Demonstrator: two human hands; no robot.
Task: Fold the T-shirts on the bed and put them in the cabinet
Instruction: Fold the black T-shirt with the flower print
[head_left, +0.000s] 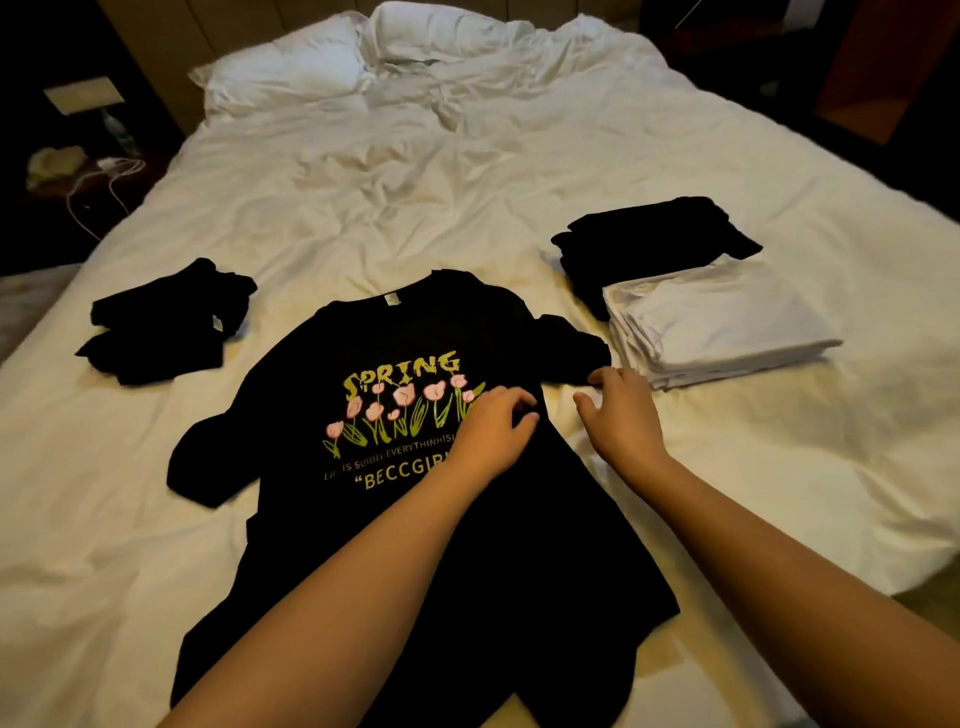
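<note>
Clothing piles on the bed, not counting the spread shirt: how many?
3. A black unfolded heap on the left; a folded black stack on the right; a folded white stack just in front of it, touching. How many shirts each holds can't be told.

A white bed (467, 218) carries a spread black T-shirt (415, 364), folded stacks (691, 291), crumpled black clothing (166, 322), pillows (332, 62)
</note>
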